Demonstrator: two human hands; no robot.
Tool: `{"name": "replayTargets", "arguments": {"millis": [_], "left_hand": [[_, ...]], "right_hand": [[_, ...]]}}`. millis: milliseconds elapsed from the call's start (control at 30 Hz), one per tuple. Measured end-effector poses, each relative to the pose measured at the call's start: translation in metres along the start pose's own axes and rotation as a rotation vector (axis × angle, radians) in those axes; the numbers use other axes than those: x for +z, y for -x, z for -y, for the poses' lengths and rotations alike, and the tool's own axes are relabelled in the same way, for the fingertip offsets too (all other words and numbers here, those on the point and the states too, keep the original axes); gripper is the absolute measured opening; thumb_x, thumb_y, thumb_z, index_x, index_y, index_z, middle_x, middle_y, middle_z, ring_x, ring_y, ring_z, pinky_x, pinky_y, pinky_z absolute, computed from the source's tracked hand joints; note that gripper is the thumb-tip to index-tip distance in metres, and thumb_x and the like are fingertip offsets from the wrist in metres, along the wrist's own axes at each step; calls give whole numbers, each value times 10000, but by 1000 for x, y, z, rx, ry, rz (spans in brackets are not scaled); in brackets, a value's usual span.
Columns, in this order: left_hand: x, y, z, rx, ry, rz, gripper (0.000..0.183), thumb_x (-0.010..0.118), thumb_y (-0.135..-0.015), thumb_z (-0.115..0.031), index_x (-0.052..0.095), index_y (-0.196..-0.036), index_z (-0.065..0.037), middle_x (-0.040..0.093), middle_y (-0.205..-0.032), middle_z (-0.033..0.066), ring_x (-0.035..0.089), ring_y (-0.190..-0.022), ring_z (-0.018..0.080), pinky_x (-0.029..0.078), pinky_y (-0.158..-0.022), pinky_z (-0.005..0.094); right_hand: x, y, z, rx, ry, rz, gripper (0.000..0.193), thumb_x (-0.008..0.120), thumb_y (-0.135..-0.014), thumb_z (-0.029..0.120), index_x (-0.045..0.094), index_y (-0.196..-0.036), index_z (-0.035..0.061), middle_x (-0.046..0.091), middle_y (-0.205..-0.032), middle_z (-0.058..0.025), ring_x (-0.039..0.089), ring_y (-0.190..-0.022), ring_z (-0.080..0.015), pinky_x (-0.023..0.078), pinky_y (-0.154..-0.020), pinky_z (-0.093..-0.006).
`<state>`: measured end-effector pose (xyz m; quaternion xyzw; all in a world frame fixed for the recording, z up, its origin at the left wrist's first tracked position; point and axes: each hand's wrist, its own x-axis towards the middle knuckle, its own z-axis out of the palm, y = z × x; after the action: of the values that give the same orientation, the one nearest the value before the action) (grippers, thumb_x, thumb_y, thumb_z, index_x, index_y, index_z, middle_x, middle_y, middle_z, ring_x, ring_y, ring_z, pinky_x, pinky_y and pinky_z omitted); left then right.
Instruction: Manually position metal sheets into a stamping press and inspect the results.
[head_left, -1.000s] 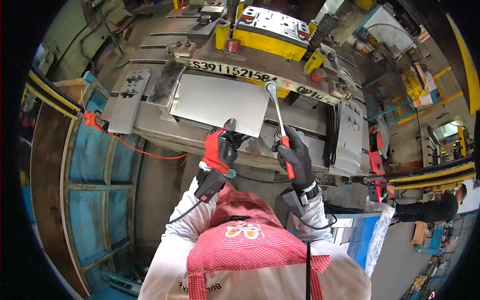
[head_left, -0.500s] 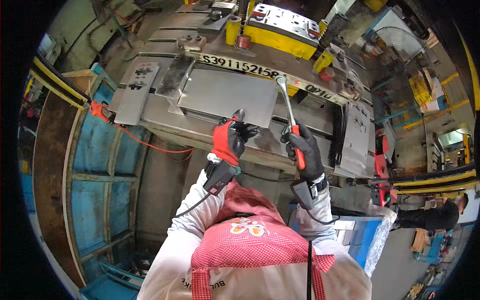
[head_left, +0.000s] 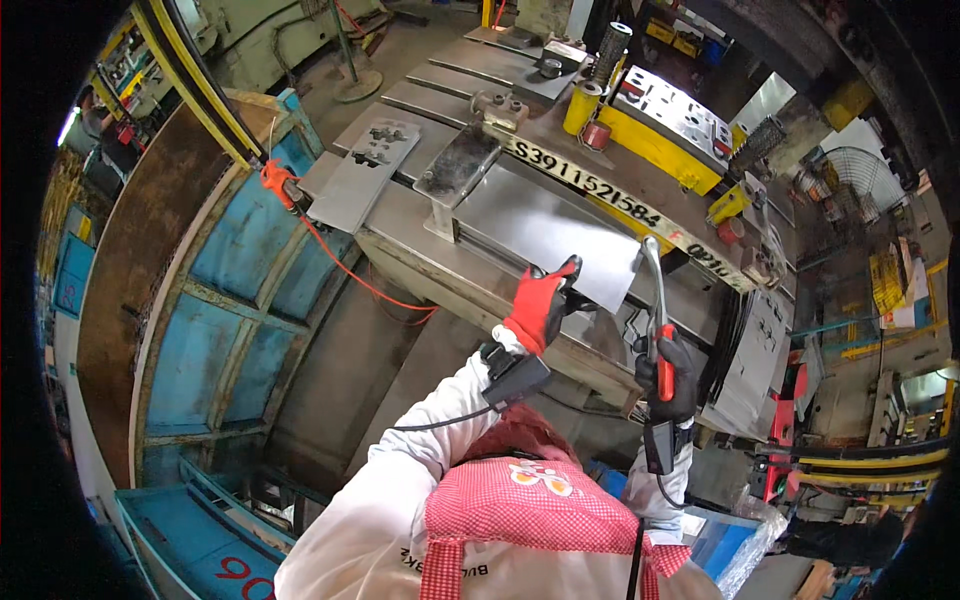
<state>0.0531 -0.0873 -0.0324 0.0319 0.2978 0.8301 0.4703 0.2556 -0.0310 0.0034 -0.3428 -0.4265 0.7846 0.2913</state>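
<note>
My left hand (head_left: 542, 305), in a red and black glove, is closed on the near edge of a flat grey metal sheet (head_left: 535, 222), thumb on top. The sheet lies over the press bed, its left end by a dark metal block (head_left: 460, 165). My right hand (head_left: 668, 378), in a black glove, is wrapped round a long metal tool with a red handle (head_left: 665, 365). This tool points away from me, its rounded head (head_left: 650, 245) by the sheet's right end. Whether the head touches the sheet, I cannot tell.
Behind the sheet stands a yellow die block (head_left: 650, 140) with yellow posts. A plate with small dark cut pieces (head_left: 380, 150) lies at left, near an orange clamp (head_left: 278, 182) with a red cable. Stacked sheets (head_left: 755, 350) sit at right. A blue frame (head_left: 240, 310) stands at lower left.
The view has turned, so the bench appears tilted and shifted to the right. My left hand still grips the sheet, and my right hand still holds the red-handled tool near its right end.
</note>
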Motion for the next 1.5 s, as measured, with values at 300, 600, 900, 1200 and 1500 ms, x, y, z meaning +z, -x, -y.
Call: {"name": "replayTargets", "arguments": {"millis": [300,600,900,1200,1500], "left_hand": [[-6,-5,-4,48,-198,-44,319,671,-760,-158,536,-1011,-16,581,-849,37,553,-745,125,482,-639,273],[10,-22,-17,117,-343,159,178,620,-797,-80,475,-877,-16,563,-739,78,592,-666,180,531,-610,322],[14,-23,-16,322,-645,60,159,620,-761,-31,538,-897,-27,587,-772,37,579,-700,130,493,-620,275],[-11,-31,-1,242,-717,10,135,618,-785,-115,545,-852,-23,592,-767,45,537,-670,116,451,-653,268],[-49,-27,-19,-132,-568,-53,324,584,-838,-320,513,-657,-60,472,-564,-10,415,-480,91,366,-444,277]], "right_hand": [[-16,-2,-21,160,-47,89,369,547,-788,259,464,-1105,90,564,-832,-111,454,-501,-116,368,-423,-224],[-22,-4,-15,175,-7,108,447,566,-786,288,440,-1172,98,574,-839,-97,452,-495,-104,348,-407,-210],[-21,-7,-13,162,3,126,379,556,-792,277,454,-1100,81,571,-832,-123,483,-479,-124,381,-401,-229],[-9,1,-5,104,84,140,439,552,-785,263,437,-1157,61,578,-828,-113,465,-474,-98,364,-398,-203],[16,24,10,-130,303,125,664,543,-732,164,305,-1343,58,580,-849,-97,455,-527,-57,386,-470,-194]]}}
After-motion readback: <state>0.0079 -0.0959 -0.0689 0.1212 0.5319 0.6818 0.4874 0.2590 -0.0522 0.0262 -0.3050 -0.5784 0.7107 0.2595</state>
